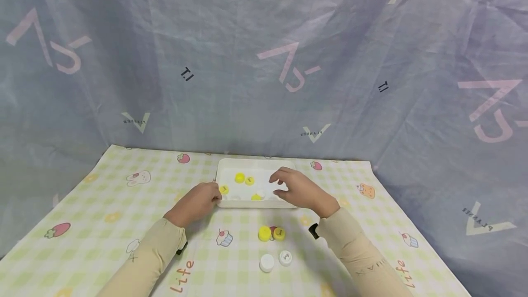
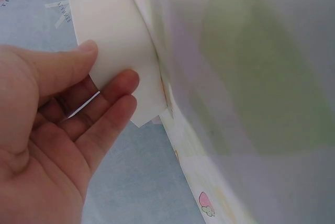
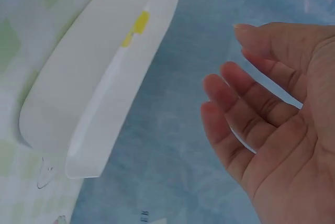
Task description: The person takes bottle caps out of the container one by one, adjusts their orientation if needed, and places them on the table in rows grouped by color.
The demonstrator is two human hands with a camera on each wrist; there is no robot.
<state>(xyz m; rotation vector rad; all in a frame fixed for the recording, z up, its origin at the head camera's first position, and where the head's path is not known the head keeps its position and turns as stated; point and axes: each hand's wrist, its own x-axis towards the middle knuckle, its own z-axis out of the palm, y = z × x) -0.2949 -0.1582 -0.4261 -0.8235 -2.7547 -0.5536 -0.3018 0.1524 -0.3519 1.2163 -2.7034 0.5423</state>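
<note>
The tray is lying on the tabletop, long axis running left to right. The left hand is pinching its left rim; the right hand, thumb and fingers apart, holding nothing, is hovering over its right end, yellow caps lying leftward inside.
</note>
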